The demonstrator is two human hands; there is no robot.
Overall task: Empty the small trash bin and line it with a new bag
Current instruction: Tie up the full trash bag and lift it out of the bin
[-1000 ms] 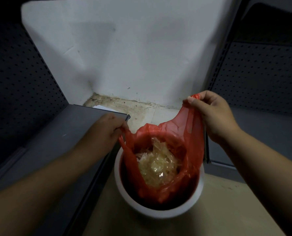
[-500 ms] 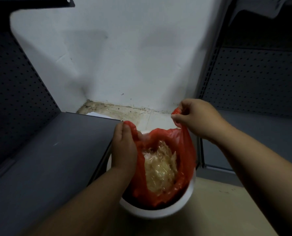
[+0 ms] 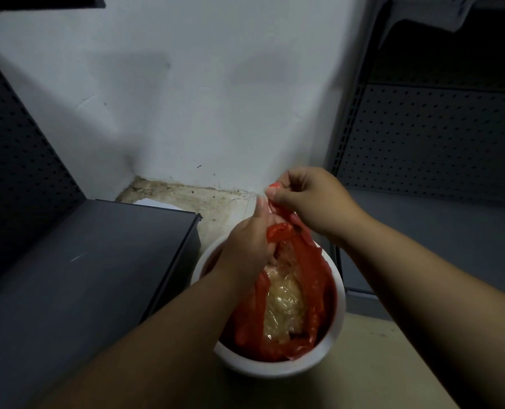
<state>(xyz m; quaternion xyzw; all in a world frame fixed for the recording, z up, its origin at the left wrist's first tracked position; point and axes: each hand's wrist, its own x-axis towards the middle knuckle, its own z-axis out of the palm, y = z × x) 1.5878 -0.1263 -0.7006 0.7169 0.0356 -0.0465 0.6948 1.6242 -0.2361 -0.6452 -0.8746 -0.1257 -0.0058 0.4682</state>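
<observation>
A small white round bin (image 3: 277, 368) stands on the floor between two dark shelf units. Inside it sits a red plastic bag (image 3: 311, 278) holding crumpled clear plastic waste (image 3: 283, 305). Above the bin's far rim, my left hand (image 3: 249, 246) pinches the bag's left edge. My right hand (image 3: 310, 199) grips the bag's right edge, raised a little higher. The two hands almost touch, and the bag's mouth is drawn nearly closed between them.
A dark grey shelf base (image 3: 83, 276) lies to the left of the bin, another shelf base (image 3: 422, 231) to the right, both with perforated back panels. A white wall (image 3: 201, 98) rises behind. Stained floor (image 3: 192, 199) and a bit of white paper (image 3: 153, 203) lie beyond the bin.
Both hands have come together over the bin, pulling the red bag's two edges toward each other. The bag's mouth, wide open a second ago, is now nearly closed.
</observation>
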